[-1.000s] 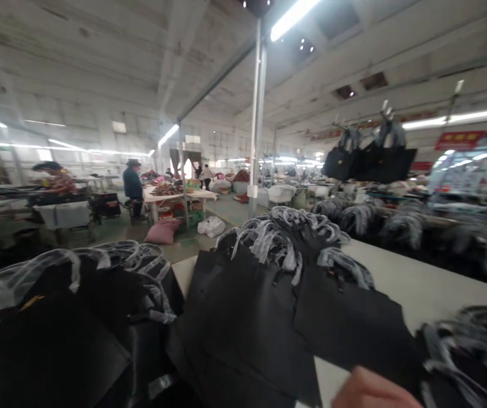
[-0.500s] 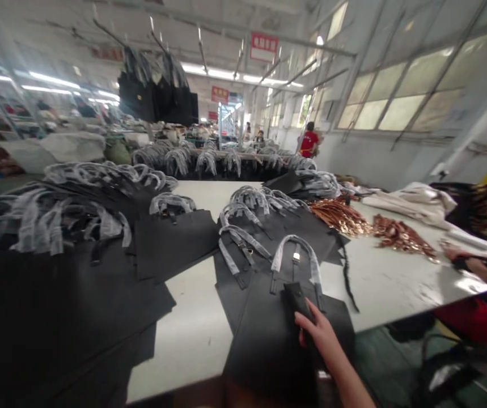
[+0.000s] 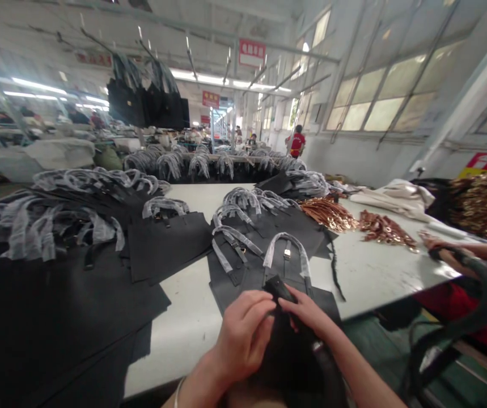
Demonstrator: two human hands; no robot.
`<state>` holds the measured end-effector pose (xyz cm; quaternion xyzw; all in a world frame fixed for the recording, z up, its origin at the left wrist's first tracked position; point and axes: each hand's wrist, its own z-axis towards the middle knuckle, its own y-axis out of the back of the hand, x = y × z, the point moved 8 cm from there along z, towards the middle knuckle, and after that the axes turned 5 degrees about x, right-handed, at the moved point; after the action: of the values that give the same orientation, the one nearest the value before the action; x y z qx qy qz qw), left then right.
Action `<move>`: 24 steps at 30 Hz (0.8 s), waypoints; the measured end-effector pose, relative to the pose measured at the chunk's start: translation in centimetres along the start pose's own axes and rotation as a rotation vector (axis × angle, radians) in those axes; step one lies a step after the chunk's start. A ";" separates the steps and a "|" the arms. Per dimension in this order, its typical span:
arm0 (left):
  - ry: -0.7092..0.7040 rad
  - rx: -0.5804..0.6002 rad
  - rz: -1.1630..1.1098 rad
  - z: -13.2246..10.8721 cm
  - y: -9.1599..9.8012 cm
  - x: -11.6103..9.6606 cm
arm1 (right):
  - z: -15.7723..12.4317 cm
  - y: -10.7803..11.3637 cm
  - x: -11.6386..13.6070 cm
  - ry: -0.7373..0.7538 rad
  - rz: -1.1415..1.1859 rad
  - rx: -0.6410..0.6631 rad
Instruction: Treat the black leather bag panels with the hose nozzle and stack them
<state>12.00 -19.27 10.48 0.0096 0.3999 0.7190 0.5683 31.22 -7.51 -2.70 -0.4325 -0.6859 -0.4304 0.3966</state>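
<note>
Both my hands meet low in the middle of the view over a black bag piece [image 3: 288, 351]. My left hand [image 3: 243, 337] curls its fingers onto the small black strap end [image 3: 278, 288] at the piece's top. My right hand [image 3: 311, 314] pinches the same strap end from the right. Under them lies a black bag panel with a plastic-wrapped handle [image 3: 286, 249] and a metal buckle.
The white table [image 3: 366, 272] carries stacks of black bag panels [image 3: 56, 272] on the left and copper-coloured metal parts [image 3: 354, 221] on the right. Another person's hands [image 3: 443, 249] work at the right edge. Finished black bags hang overhead [image 3: 145, 105].
The view swung from the hall to the table a second ago. Since half a second ago my left hand has come into view and joined my right hand on the black strap end.
</note>
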 end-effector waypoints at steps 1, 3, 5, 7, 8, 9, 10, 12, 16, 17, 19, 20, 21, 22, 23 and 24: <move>0.033 0.070 0.045 1.0 -1.6 2.9 | 0.3 0.0 0.5 -0.033 0.012 0.053; 0.140 0.299 0.186 1.4 -5.6 8.6 | 1.0 0.1 1.5 -0.115 0.014 0.138; 0.236 0.497 0.292 0.0 -8.9 12.9 | 1.9 0.4 2.2 -0.191 -0.004 0.182; 0.283 0.589 0.340 -1.7 -10.7 14.8 | 3.0 0.6 2.8 -0.233 -0.021 0.192; 0.292 0.601 0.350 -2.4 -11.0 15.1 | 3.6 0.7 3.1 -0.240 -0.026 0.189; 0.295 0.600 0.357 -2.8 -11.1 15.2 | 4.1 0.8 3.4 -0.244 -0.031 0.184; 0.297 0.593 0.361 -3.0 -11.0 15.1 | 4.4 0.9 3.7 -0.246 -0.036 0.177; 0.302 0.580 0.363 -3.0 -10.7 14.8 | 4.6 1.1 4.1 -0.250 -0.045 0.170; 0.307 0.565 0.367 -2.5 -10.4 14.6 | 3.9 1.1 4.0 -0.276 -0.070 0.201; 0.309 0.559 0.371 -2.5 -10.4 14.6 | 3.9 1.0 4.0 -0.270 -0.076 0.192; 0.316 0.548 0.383 -2.5 -10.5 14.7 | 4.1 1.1 4.4 -0.229 -0.085 0.134; 0.321 0.545 0.390 -2.6 -10.6 14.7 | 4.3 1.3 4.8 -0.198 -0.088 0.091; 0.329 0.539 0.399 -2.7 -10.8 14.7 | 4.4 1.6 5.2 -0.167 -0.090 0.047; 0.338 0.530 0.411 -2.9 -10.8 14.7 | 4.4 2.1 5.6 -0.138 -0.093 0.007; 0.350 0.519 0.423 -3.1 -10.9 14.7 | 4.2 2.7 6.0 -0.114 -0.097 -0.024; 0.366 0.505 0.436 -3.4 -10.9 14.6 | 3.7 3.4 6.3 -0.100 -0.100 -0.042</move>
<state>14.09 -8.76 -4.68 0.1057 0.6477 0.6919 0.3009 31.77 -1.55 2.77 -0.4271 -0.7162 -0.4420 0.3307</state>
